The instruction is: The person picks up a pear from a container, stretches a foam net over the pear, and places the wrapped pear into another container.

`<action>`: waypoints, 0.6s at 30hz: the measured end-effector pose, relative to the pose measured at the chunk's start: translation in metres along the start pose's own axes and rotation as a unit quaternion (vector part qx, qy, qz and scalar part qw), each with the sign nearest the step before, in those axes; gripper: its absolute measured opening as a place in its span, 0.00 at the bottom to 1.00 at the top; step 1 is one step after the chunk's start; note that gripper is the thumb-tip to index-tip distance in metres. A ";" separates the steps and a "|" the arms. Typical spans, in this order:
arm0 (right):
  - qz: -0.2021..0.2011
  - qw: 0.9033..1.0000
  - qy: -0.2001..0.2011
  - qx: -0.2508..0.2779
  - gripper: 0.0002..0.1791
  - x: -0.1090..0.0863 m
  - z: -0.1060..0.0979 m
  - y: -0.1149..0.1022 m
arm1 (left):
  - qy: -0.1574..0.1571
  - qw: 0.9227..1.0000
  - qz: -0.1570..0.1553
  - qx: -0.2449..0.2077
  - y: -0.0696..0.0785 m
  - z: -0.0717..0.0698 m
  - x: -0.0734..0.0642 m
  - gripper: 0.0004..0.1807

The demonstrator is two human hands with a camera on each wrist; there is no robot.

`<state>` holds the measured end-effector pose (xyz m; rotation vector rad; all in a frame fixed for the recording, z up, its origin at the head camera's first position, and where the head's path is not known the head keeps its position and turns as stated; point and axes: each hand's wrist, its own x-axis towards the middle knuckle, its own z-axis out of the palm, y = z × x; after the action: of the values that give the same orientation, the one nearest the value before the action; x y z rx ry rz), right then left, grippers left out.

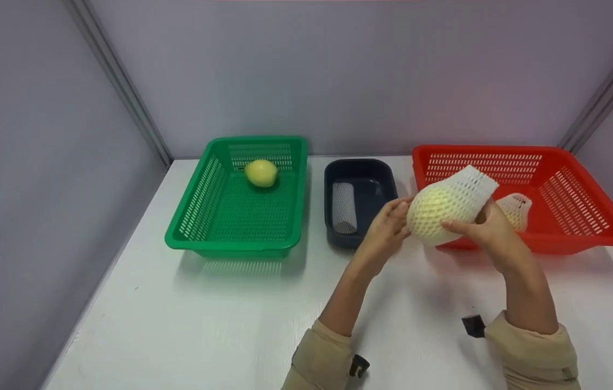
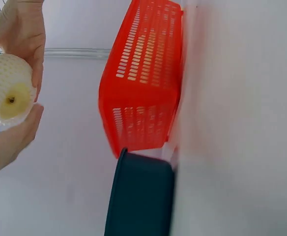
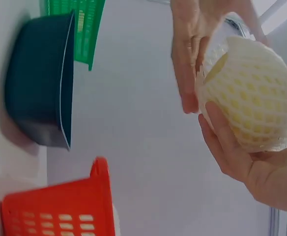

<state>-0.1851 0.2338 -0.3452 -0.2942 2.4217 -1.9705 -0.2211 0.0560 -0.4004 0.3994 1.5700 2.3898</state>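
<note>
Tan sleeves (image 1: 321,357) come nearest, both arms reaching forward over the white table (image 1: 198,336) so the hands can meet around one yellow fruit (image 2: 19,101) wrapped in a foam net (image 1: 466,187). Fruit and net are held up off the table, before the near left part of the red basket (image 1: 550,216). Right hand (image 1: 489,232) grips the wrapped fruit, what looks like the thumb lying along the near side and the other fingers curved round underneath, probably so the weight sits in them without squashing the net. Left hand (image 1: 385,233) touches the opposite end, where bare skin shows at the net's mouth; its fingers look fairly straight, perhaps to steady that end, though I cannot tell whether they pinch the edge. At the other end the net runs on loose past the fruit, tilted up and to the right. Behind, the dark tub (image 1: 374,197) stands between the two baskets, presumably to keep its net sleeve (image 1: 344,206) within reach of both sides; a netted fruit (image 1: 516,211) sits in the red basket, and a bare fruit (image 1: 261,173) rests towards the back of the green basket (image 1: 241,219)
</note>
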 end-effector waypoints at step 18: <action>0.033 0.971 0.230 -0.047 0.42 0.006 -0.086 0.012 | 0.208 0.972 -0.106 -0.013 -0.066 0.058 0.061 0.19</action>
<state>-0.2036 0.3186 -0.3377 0.2774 2.7452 -2.0886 -0.2527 0.1530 -0.4335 -0.2831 1.6410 2.4252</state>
